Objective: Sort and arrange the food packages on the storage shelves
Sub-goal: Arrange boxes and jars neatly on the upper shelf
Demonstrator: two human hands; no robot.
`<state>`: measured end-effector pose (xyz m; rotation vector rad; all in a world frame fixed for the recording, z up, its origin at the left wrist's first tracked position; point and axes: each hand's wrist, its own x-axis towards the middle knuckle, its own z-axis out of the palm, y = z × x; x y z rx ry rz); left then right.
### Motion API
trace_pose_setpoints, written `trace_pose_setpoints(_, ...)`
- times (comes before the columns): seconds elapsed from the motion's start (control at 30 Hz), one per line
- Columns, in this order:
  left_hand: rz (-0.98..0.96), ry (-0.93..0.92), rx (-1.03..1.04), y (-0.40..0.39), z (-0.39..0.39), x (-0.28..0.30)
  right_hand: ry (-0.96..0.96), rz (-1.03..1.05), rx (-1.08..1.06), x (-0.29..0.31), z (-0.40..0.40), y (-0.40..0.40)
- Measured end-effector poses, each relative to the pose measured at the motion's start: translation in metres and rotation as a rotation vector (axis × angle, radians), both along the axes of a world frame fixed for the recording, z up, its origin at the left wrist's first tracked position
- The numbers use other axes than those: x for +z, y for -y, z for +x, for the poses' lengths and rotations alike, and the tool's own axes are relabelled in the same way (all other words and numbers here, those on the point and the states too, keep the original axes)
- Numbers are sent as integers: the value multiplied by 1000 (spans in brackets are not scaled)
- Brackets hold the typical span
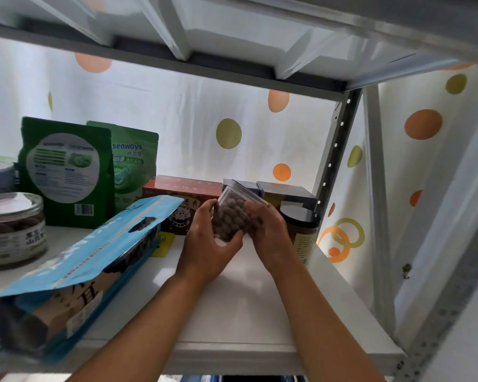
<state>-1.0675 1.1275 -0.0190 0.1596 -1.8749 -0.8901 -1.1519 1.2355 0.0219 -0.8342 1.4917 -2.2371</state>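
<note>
nearest the camera, the shelf (pixel 232 312) ran white and bare in its middle, and everything else is placed here from the clear tub (pixel 232 216) held above it. well to the left of the tub and nearer the front edge, a long blue bag (pixel 75 271) lay on its side, its far end reaching toward the tub.

the left hand (pixel 207 244) curled round the tub's left side and bottom, thumb toward the front, while the right hand (pixel 268 232) wrapped its right side, fingers bent over the wall. both hands pinched the tub between them, so it was carried tilted, its top leaning back, clear of the shelf. it held small brown round pieces.

just right of the tub stood a dark-lidded jar (pixel 301 230), partly hidden by the right hand. just behind the tub on the left stood a red box (pixel 182 191), with dark boxes (pixel 284 191) behind it on the right. far left of the tub, a glass jar (pixel 11 230) stood near two green pouches (pixel 66 172) propped upright at the back, against a dotted curtain (pixel 232 128).

the step in hand looked like placing the tub among the back row. the next move probably called for righting it, then lowering it into the gap between the red box and the jar without knocking either.
</note>
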Motion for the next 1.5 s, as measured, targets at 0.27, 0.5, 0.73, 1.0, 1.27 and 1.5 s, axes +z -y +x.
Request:
trace_pose_setpoints(0.27,-116,-72,137,-4,-1,2,-65,176,-114,1,7,6)
trace_pose_setpoints(0.5,24,49,-27,-8,1,3,-76,19,-88,1,0,-2)
trace_pose_setpoints(0.73,0,-6,14,-7,2,3,-152,81,-9,3,3,-3)
trace_pose_setpoints(1.0,10,19,61,-4,0,4,-92,145,-106,1,1,1)
trace_pose_setpoints(1.27,55,102,20,-4,-3,0,-63,133,0,0,2,-1)
trace_pose_setpoints(1.5,51,183,17,-1,-3,-1,-304,443,-274,-3,11,8)
